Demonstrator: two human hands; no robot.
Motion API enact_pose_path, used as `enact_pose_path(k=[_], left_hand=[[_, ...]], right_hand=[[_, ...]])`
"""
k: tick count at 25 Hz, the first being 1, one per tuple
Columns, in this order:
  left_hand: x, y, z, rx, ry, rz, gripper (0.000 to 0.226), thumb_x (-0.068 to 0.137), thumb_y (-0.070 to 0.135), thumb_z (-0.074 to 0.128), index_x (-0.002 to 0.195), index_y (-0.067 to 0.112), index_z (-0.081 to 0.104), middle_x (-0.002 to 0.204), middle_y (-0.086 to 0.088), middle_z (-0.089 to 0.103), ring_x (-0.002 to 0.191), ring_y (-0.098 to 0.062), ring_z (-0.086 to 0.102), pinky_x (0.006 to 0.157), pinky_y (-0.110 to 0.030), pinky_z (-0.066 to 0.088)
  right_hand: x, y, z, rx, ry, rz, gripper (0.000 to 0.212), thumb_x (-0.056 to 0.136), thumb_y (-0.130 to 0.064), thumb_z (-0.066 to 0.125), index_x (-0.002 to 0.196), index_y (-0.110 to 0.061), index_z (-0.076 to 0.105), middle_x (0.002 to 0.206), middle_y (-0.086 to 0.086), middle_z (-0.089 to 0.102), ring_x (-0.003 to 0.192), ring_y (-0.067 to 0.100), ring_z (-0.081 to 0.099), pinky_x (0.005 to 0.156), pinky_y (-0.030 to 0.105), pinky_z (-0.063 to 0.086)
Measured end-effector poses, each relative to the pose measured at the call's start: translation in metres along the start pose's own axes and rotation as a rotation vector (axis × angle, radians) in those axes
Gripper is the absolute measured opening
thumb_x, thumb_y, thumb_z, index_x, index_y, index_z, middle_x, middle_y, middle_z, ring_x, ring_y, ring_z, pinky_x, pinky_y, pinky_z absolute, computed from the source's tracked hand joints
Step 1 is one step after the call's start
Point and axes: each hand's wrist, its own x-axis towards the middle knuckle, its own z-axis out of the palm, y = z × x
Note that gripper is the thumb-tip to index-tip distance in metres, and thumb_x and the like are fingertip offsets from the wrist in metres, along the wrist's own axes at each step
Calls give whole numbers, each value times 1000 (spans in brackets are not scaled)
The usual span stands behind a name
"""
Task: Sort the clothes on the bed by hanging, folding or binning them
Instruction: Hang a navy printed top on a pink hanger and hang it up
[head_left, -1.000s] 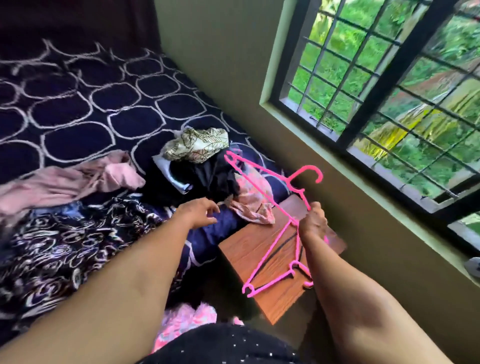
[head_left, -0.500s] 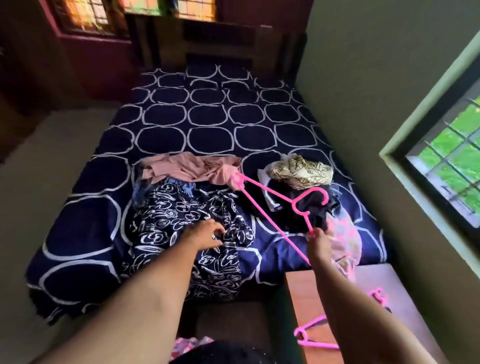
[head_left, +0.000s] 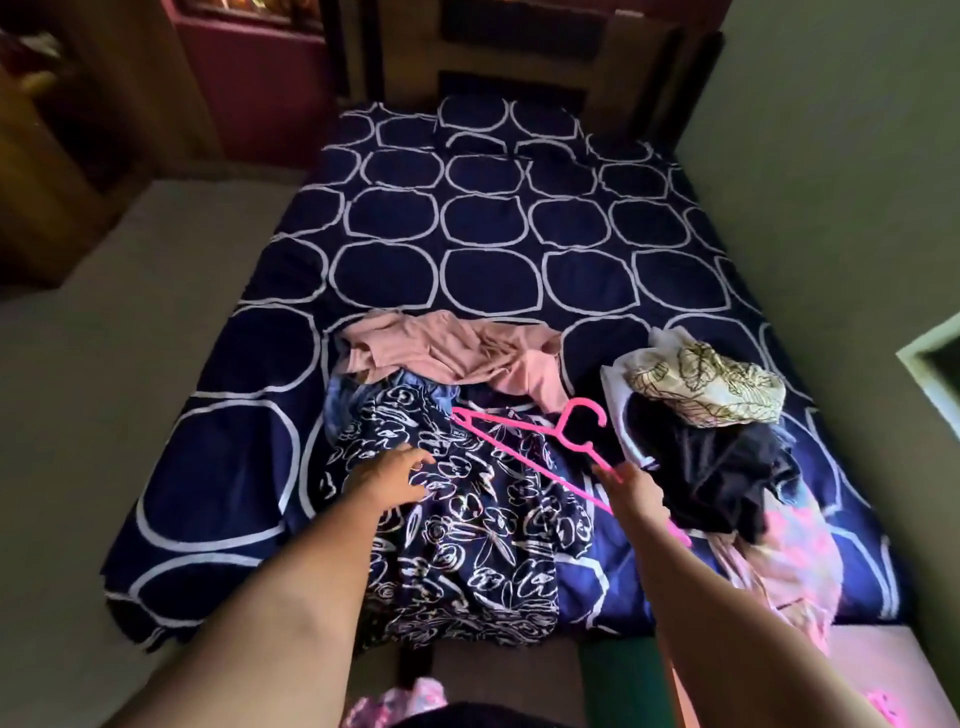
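Only one view here, the head cam looking down the bed (head_left: 493, 270), and honestly the sorting looks like it's barely started.

Everything is piled at the near end of the navy circle-print cover. Near-centre there's a big navy floral-print garment (head_left: 467, 535) spread out and hanging over the near edge. Just beyond it is a crumpled dusty-pink top (head_left: 457, 351), with a bit of blue fabric (head_left: 345, 395) poking out between them on the left. Over on the right there's a cream leaf-print cloth (head_left: 711, 387) sitting on a black garment (head_left: 717, 467), and a pink patterned piece (head_left: 779, 561) draped off the near right corner. I can't see anything folded, hung, or in a bin.

The right hand (head_left: 636, 493) has its fingers closed on the lower arm of a pink plastic hanger (head_left: 571, 442), held out over the floral garment with the hook pointing to the far right. Nothing is on the hanger yet.

The left hand (head_left: 395, 473) reaches over the floral garment with its fingers loosely spread and gripping nothing. Can't tell if it's actually touching the cloth or just above it.

My guess is the floral one is first up for hanging, so that's zero items done and around six to go.
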Motion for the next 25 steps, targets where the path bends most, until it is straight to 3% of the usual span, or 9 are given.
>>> enact_pose_path(k=[4,9,14,19,25], left_hand=[[46,-36,-20,37,-1,-1,43,82,37,71,122,33,58,126,5,53,112,-17,55,93,-33,48],[91,-64,-22,142,-35,-50,40,82,43,70,120,34,61,125,7,56,107,-16,58,87,-30,49],[141,-89,0,235,28,-122,34,88,31,64,121,34,59,130,8,53,109,-16,57,80,-28,49],[209,-104,13,191,26,-135,47,83,27,68,128,29,54,138,1,47,125,-23,45,102,-41,43],[270,-90,1,255,-42,-164,52,92,37,56,138,20,41,141,-12,44,130,-32,40,103,-44,40]], right_hand=[[19,-53,26,-99,88,-15,47,86,-61,49,107,-21,63,119,13,61,115,35,51,98,48,32],[48,-72,46,-119,146,-56,43,85,-61,48,88,-21,63,104,5,66,104,30,52,85,42,28],[97,-64,61,-56,154,-31,47,85,-61,50,64,-20,47,86,7,66,97,30,58,81,41,30],[129,-62,88,-97,167,-81,41,88,-54,53,75,-16,60,83,2,65,94,28,55,72,39,24],[148,-45,106,-44,59,-57,44,88,-56,52,65,-19,50,70,-1,58,86,24,55,76,40,25]])
